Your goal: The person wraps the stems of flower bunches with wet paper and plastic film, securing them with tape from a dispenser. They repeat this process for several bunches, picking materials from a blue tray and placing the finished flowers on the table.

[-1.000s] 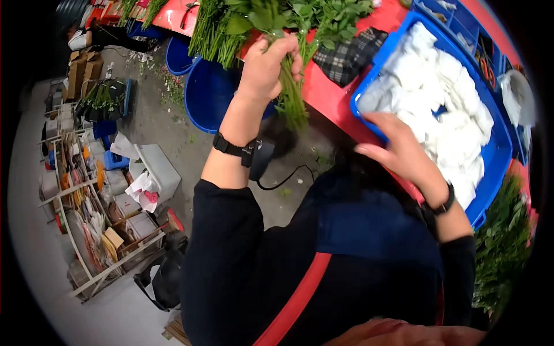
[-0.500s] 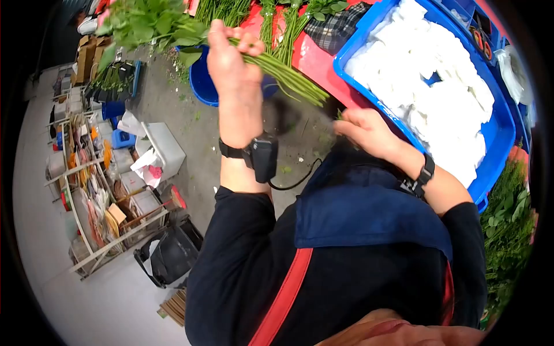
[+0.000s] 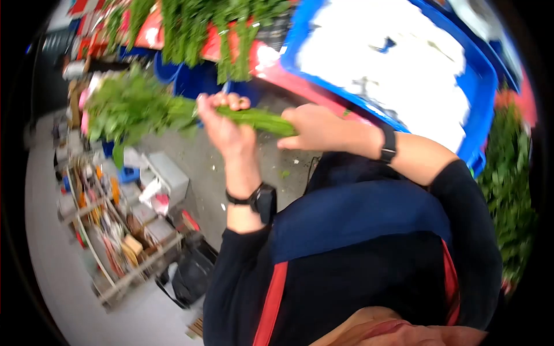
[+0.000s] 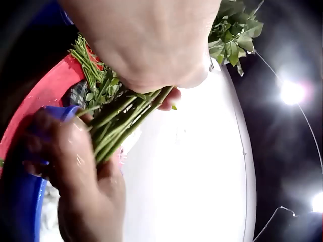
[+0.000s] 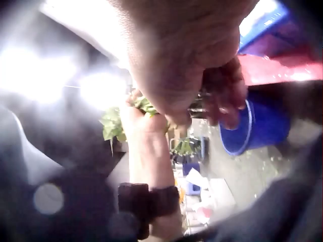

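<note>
From my remote seat, I see the right hand (image 3: 323,130) newly arrived at the cut ends of a leafy green bunch (image 3: 259,120). Half a second ago it was apart from the stems, just beside the table edge. I judge that this gives the work two points of support, with the ends under the right hand's control.

The bunch lies nearly sideways, its blurred leaves reaching out past the left hand (image 3: 228,135) and its bare stems running between the two hands. The left hand is clenched round the middle of the stems, fingers curled, its forearm rising from a dark sleeve. The right forearm comes across from the other side; its thumb and fingers close about the ends, though I cannot tell how firmly.

Beyond both hands runs a red table (image 3: 306,86), with more green bunches (image 3: 184,34) beyond the left hand. A blue tray (image 3: 482,86) of white material sits beyond the right forearm.
</note>
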The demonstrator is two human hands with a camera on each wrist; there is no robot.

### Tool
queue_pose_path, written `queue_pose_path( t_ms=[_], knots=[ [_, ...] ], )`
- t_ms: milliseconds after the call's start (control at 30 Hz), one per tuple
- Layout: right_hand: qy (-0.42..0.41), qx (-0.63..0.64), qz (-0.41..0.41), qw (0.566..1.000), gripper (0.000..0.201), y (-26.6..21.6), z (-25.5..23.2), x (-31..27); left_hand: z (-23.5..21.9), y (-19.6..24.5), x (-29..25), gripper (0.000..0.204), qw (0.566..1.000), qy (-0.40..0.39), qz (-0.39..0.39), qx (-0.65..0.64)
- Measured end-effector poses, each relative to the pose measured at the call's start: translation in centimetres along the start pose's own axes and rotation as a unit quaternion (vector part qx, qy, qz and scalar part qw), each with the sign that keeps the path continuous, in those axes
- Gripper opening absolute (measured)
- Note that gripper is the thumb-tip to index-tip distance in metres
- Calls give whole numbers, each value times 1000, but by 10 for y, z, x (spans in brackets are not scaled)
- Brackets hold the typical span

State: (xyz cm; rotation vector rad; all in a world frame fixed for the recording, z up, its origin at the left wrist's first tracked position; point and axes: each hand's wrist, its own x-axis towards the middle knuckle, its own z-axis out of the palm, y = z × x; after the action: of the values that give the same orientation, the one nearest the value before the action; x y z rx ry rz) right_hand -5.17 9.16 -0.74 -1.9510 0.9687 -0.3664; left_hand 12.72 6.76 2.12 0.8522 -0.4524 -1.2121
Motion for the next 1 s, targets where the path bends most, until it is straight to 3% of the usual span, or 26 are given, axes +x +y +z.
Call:
queue_pose_path(
  t_ms=[33,67,100,133,167,200,267,300,367,433,467,500,533,567,600,633,700,733,767,800,967,1000],
  knots=[
    [34,40,-45,998,38,11,10,-4,17,-1,-16,26,998,31,-26,54],
    [67,74,-92,991,31,23,13,-11,8,8,-28,28,973,1,-42,225],
    [74,66,-87,991,29,30,5,-21,0,17,-40,30,919,-33,-49,389],
    [80,60,-83,992,27,31,-1,-31,-17,36,-49,30,781,-134,-18,609],
    [86,54,-81,992,25,33,-7,-40,-33,56,-58,31,594,-214,60,773],
    [85,38,-84,992,24,37,-11,-49,-22,68,-71,31,392,-281,160,861],
    [76,7,-96,992,22,41,-15,-64,15,67,-91,34,511,-187,104,832],
    [76,-24,-104,991,21,41,-15,-69,43,57,-90,46,435,-332,273,791],
    [54,-43,-89,994,21,37,-23,-80,102,12,-94,43,337,-448,332,759],
    [37,-41,-85,995,22,33,-27,-91,98,-25,-83,45,286,-538,268,746],
    [45,-29,-66,996,26,36,-30,-99,74,-44,-72,49,282,-571,172,752],
    [52,-17,-47,997,30,41,-33,-109,78,-57,-71,43,295,-560,4,774],
    [60,-4,-28,998,35,46,-37,-120,74,-66,-68,39,314,-555,-10,770],
    [50,0,5,999,54,54,-48,-134,67,-75,-64,36,332,-549,-26,766],
    [146,9,-17,989,71,64,-58,-154,64,-81,-63,34,351,-542,-43,763],
    [232,47,-8,971,67,76,-65,-175,73,-81,-64,32,428,-516,-84,738],
    [270,40,170,947,25,113,-80,-218,73,-86,-60,32,477,-502,-125,711],
    [277,-124,195,933,13,133,-80,-242,74,-90,-59,32,491,-500,-142,699],
    [174,-209,309,911,11,139,-81,-260,75,-97,-59,32,505,-491,-159,692],
    [97,-254,362,891,11,157,-70,-277,76,-106,-62,31,520,-480,-175,685],
    [72,-335,338,877,4,199,-39,-300,106,-134,-79,25,567,-492,-253,611],
    [80,-296,345,887,6,200,-40,-302,112,-137,-79,24,564,-497,-262,605]
  ],
)
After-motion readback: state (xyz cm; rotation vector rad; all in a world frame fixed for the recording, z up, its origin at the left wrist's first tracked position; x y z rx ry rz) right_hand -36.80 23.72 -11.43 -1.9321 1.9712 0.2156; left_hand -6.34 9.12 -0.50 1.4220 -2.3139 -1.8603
